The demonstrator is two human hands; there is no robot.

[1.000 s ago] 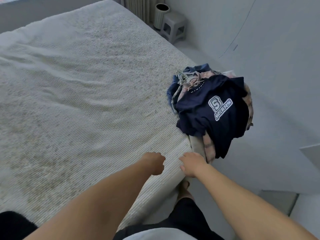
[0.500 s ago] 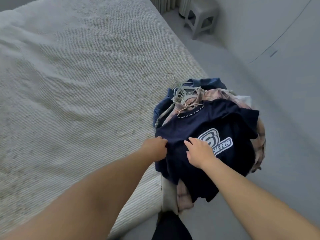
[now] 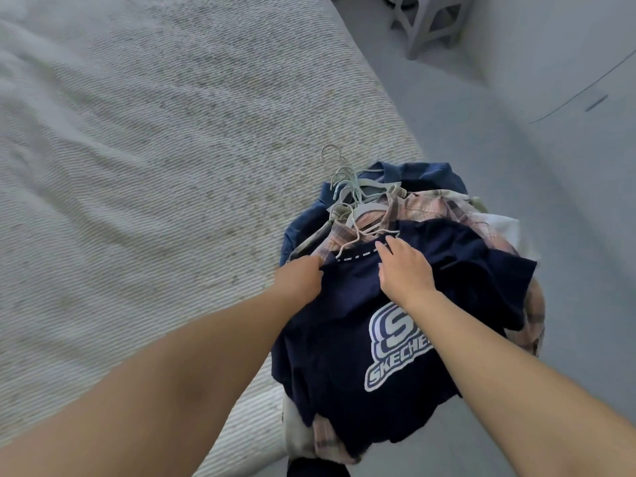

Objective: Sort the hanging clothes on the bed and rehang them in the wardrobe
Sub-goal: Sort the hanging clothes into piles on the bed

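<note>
A pile of clothes on hangers lies at the bed's right corner and spills over its edge. On top is a navy T-shirt with a white logo. Under it show a pink plaid shirt and a blue garment. Several pale hangers bunch at the pile's far end. My left hand is at the navy shirt's left shoulder, fingers tucked under the fabric edge. My right hand lies flat on the shirt just below the collar, fingers reaching toward the hangers.
The bed with a pale ribbed cover fills the left and middle. A grey plastic stool stands on the floor at the far right. Pale floor runs along the bed's right side.
Both hands have moved from the bed's edge up onto the pile, then further up the navy shirt to its collar. The view has come closer to the clothes.
</note>
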